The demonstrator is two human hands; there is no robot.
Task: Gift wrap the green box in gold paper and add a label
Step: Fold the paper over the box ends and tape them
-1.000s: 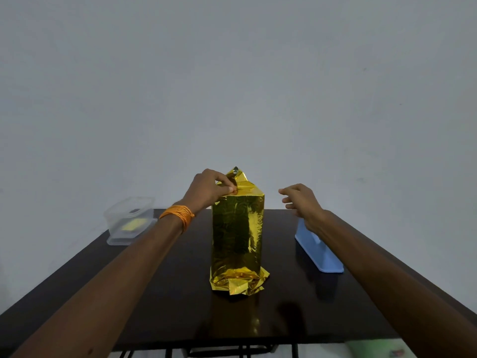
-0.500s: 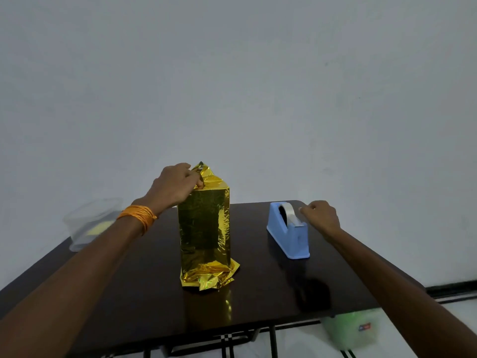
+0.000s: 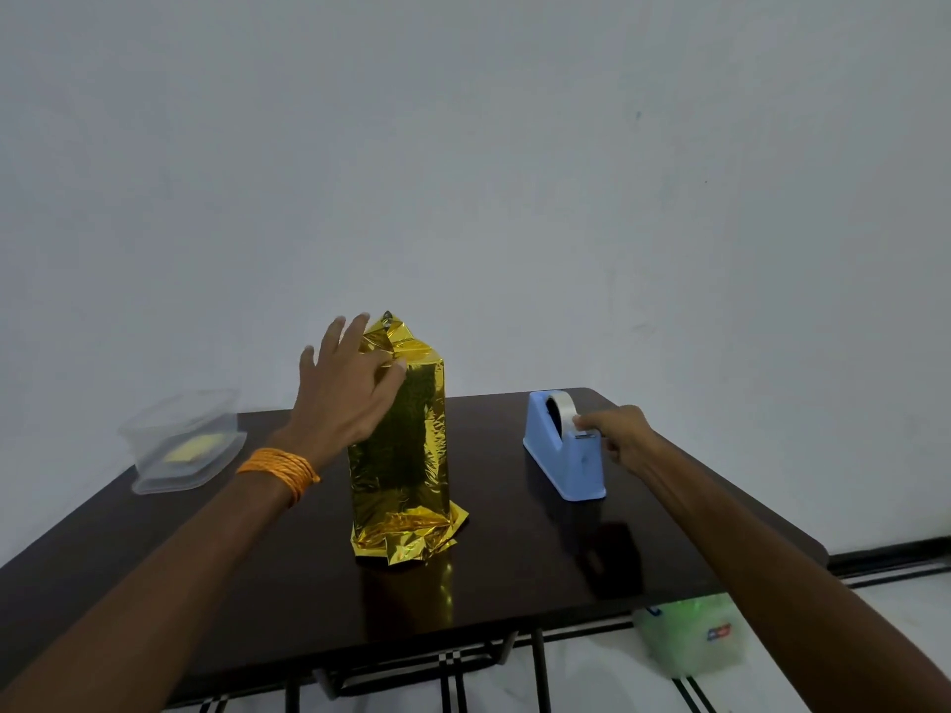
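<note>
A tall box wrapped in gold paper [image 3: 406, 455] stands upright mid-table, crumpled paper flaring at its base and folded to a peak on top. None of the green box shows. My left hand [image 3: 342, 391], with orange threads at the wrist, has straight spread fingers and rests its thumb and palm against the upper left of the paper. My right hand [image 3: 615, 434] reaches to the blue tape dispenser [image 3: 566, 450] at the right and pinches the tape end at its cutter.
A clear plastic container [image 3: 182, 440] holding something yellow sits at the table's far left corner. The dark table [image 3: 257, 584] ends close behind the dispenser on the right. A greenish plastic bag [image 3: 689, 635] lies on the tiled floor below the right front edge.
My left hand opened from pinching the top fold to flat spread fingers against the paper. My right hand moved right to the dispenser and took the tape end. The view shifted right.
</note>
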